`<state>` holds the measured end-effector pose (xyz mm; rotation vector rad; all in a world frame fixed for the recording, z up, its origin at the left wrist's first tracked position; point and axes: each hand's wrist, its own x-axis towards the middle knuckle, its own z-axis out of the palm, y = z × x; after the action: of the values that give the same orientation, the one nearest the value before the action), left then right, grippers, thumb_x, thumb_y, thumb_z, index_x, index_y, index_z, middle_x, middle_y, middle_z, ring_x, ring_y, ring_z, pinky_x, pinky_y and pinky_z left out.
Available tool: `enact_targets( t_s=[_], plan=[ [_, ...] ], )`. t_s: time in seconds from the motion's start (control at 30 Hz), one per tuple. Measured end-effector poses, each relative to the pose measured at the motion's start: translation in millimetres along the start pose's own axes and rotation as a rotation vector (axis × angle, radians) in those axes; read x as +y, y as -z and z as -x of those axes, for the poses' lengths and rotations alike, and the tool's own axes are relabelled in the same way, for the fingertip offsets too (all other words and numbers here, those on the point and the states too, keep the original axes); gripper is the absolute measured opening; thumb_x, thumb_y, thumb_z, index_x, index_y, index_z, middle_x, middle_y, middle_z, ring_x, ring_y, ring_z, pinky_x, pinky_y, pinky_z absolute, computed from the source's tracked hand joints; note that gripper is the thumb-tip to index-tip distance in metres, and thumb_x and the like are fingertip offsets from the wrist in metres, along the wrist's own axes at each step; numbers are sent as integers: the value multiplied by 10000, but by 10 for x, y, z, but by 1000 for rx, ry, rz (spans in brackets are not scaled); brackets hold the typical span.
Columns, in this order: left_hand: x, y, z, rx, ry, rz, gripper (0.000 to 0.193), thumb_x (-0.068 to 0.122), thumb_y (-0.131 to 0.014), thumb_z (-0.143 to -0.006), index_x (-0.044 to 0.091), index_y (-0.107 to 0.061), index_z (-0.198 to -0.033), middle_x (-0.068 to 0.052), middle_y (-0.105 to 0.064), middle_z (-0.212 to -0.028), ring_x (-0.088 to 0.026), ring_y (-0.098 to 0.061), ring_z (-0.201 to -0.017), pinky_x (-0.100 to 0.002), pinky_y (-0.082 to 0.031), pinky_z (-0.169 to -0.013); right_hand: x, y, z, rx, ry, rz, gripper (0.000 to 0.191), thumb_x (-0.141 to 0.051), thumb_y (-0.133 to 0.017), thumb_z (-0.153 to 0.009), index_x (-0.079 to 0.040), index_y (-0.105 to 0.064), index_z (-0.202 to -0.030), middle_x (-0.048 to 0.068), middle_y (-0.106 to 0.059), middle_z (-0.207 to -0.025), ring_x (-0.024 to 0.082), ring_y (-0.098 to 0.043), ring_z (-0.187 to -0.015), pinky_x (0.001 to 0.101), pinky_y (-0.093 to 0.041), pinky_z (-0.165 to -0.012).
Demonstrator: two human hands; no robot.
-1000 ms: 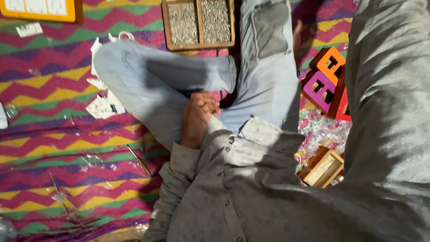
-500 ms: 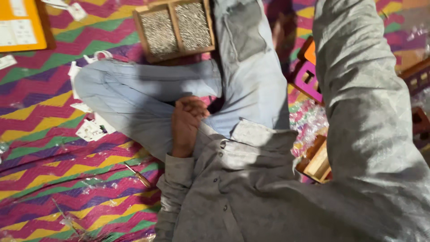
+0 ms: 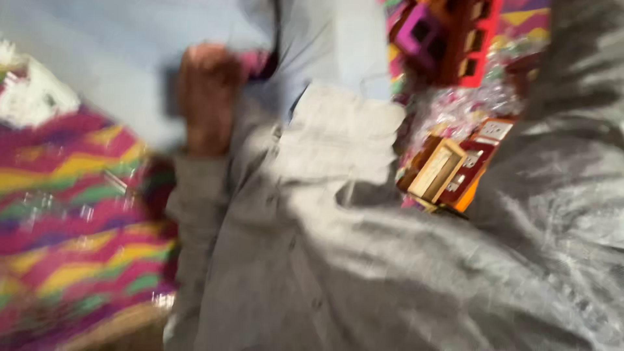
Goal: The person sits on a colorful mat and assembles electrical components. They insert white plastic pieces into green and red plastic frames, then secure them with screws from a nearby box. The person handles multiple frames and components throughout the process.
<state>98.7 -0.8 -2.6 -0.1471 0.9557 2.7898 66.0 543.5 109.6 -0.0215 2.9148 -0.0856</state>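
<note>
Head view, left hand (image 3: 207,97) curled empty on pale trouser leg (image 3: 110,45), right hand hidden

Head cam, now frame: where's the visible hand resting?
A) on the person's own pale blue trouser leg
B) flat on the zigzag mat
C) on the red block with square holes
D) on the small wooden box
A: the left hand lies on the pale blue trouser leg, apart from the wooden box and the zigzag mat; blur hides how its fingers are set.
</note>
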Motion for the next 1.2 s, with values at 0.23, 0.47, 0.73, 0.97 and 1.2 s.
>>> enact_targets(
  t_s=[0.23, 0.47, 0.73, 0.97, 1.2],
  plan=[
    [239, -320, -218, 33, 10, -178, 364, 341, -410, -1124, 7, -538, -1193, -131, -688, -970, -212, -672, -855, -348, -555, -829, -64, 264, -415, 39, -131, -26, 970, -453, -893, -905, 7, -331, -1549, 360, -576, -1288, 491, -605, -1143, 540, -519, -959],
    [193, -321, -135, -10, -27, -187, 381, 346, -443, -1132, -15, -518, -1228, -142, -676, -1004, -211, -672, -887, -345, -552, -884, -99, -841, 253, 182, -532, -382, 1242, -467, -1034, -747, -13, -223, -1571, 316, -448, -1533, 414, -464, -1406, 447, -403, -1177],
    [164, -344, -174, -7, -13, -205, 411, 343, -444, -1132, -48, -512, -1238, -166, -664, -1010, -216, -656, -869, -343, -551, -874, -202, -883, 413, 415, -712, -479, 929, -401, -1053, -630, 29, -591, -1312, 172, -712, -1222, 259, -698, -1084, 380, -555, -990],
    [168, -348, -193, -66, -47, -222, 398, 322, -440, -1134, -43, -503, -1280, -178, -674, -1046, -222, -647, -899, -322, -540, -873, -1043, -108, 522, 569, -17, -895, 829, -202, -1037, -762, 86, -585, -1396, 185, -703, -1342, 207, -684, -1239, 355, -557, -1133],
    [40, -841, 29, -428, -188, -697, 504, 151, -561, -1087, -28, -359, -1512, -141, -508, -1476, -176, -492, -1322, -287, -427, -1059, -2903, 444, 503, 678, 250, -841, 844, -120, -985, -772, 41, -514, -1454, 172, -653, -1359, 278, -667, -1252, 376, -546, -1123]
  ],
)
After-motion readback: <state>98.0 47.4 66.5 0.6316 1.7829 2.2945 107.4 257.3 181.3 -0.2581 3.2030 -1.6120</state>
